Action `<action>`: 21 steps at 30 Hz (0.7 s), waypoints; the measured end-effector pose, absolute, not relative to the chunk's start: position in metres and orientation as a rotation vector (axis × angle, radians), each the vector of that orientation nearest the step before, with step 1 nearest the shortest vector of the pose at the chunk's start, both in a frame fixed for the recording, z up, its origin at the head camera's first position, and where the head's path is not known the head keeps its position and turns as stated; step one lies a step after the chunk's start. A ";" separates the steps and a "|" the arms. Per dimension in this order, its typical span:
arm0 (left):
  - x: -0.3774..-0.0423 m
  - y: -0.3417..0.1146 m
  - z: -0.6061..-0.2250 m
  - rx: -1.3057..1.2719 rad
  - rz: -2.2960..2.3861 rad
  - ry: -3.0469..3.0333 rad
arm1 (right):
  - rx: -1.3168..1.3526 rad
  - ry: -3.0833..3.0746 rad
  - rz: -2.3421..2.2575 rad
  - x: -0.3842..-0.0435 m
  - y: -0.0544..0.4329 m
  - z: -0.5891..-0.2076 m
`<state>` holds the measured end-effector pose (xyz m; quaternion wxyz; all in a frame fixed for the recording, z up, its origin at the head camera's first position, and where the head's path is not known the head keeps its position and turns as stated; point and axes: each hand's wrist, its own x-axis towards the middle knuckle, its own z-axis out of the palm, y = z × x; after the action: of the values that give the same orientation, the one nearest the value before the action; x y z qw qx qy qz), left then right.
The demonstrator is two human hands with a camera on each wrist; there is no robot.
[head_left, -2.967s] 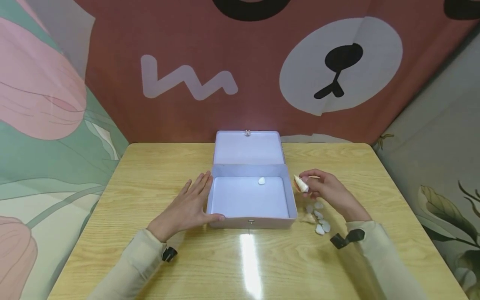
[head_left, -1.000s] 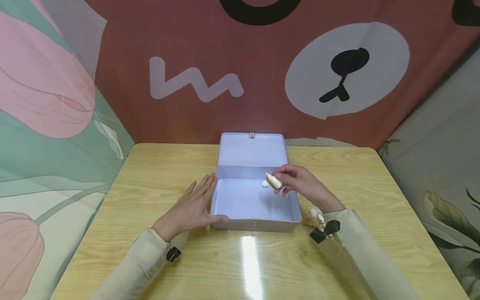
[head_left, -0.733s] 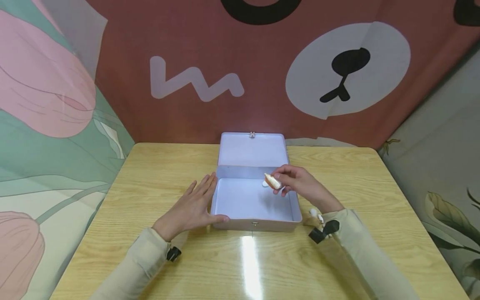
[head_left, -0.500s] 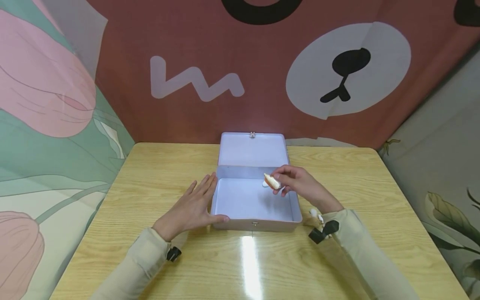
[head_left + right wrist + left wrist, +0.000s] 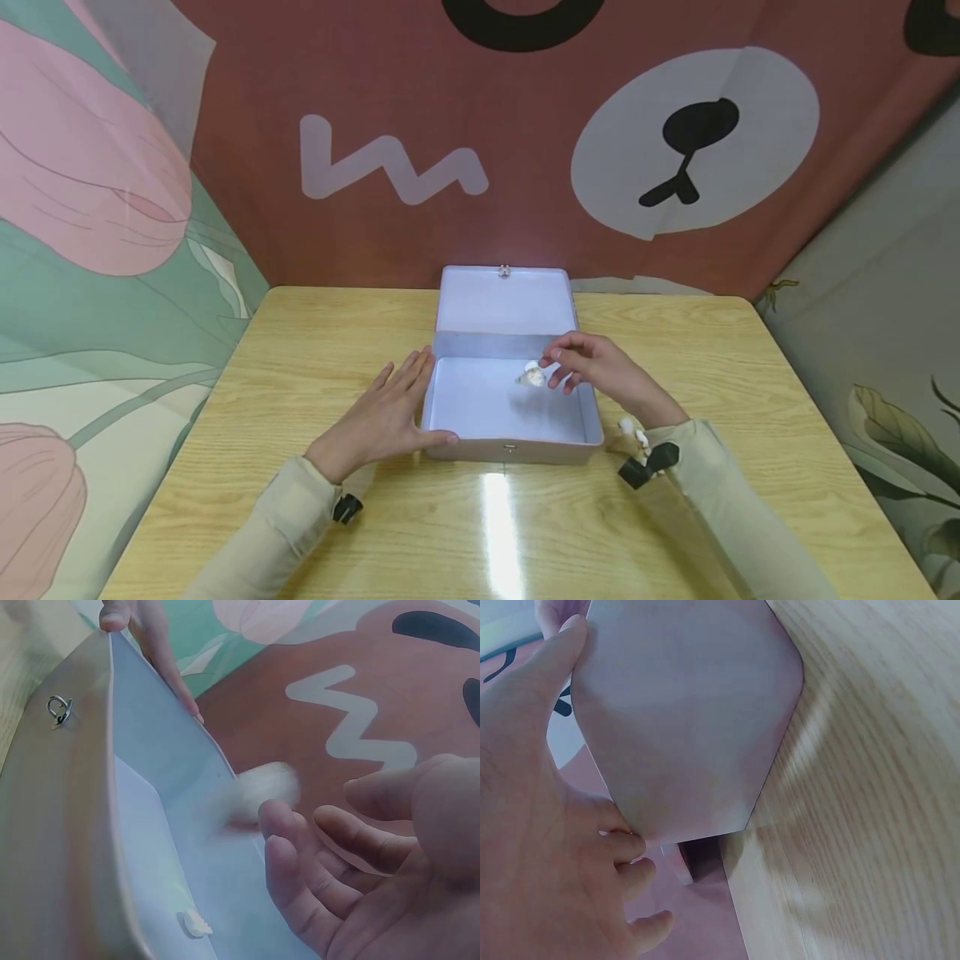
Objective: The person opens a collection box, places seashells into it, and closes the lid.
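A white metal box (image 5: 472,451) stands with its lid (image 5: 502,300) raised at the back. My left hand (image 5: 375,421) rests on its left side, fingers straight and thumb over the front corner; the left wrist view shows thumb and fingertips at the rim. My right hand (image 5: 611,375) hovers over the box's right part, fingers parted and holding nothing. A spiral seashell (image 5: 262,791), pale with an orange side, is in mid-air, blurred, just off its fingertips. Below it on the box floor lies a small white shell (image 5: 196,922).
Several small white shells (image 5: 627,426) lie on the wooden table (image 5: 330,325) right of the box, partly hidden by my right wrist and its black strap. A small metal catch (image 5: 60,710) is on the box's front. A printed cloth (image 5: 360,242) hangs behind the table.
My right hand carried the spiral seashell from beside the box to over it, held it there, and has now let it go. The left hand stays on the box's side.
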<state>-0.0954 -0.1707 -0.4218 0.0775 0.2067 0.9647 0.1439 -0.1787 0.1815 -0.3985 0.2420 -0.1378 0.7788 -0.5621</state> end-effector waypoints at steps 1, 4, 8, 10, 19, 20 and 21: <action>-0.095 -0.171 -0.422 0.621 0.434 2.890 | -0.375 2.132 -1.534 -0.178 0.182 -0.398; -0.095 -0.170 -0.422 0.623 0.431 2.893 | -0.371 2.144 -1.527 -0.177 0.183 -0.398; -0.096 -0.170 -0.422 0.625 0.422 2.895 | -0.357 2.166 -1.518 -0.176 0.185 -0.396; -0.096 -0.170 -0.422 0.625 0.421 2.894 | -0.351 2.173 -1.514 -0.176 0.187 -0.395; -0.096 -0.169 -0.422 0.615 0.433 2.891 | -0.338 2.202 -1.557 -0.177 0.206 -0.391; -0.096 -0.169 -0.422 0.612 0.433 2.889 | -0.326 2.208 -1.561 -0.177 0.209 -0.390; -0.096 -0.169 -0.422 0.611 0.435 2.891 | -0.321 2.217 -1.561 -0.177 0.212 -0.389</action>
<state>-0.0961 -0.1694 -0.4221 0.0775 0.2039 0.9651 0.1451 -0.1771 0.2117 -0.3892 0.2041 -0.1152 0.7950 -0.5595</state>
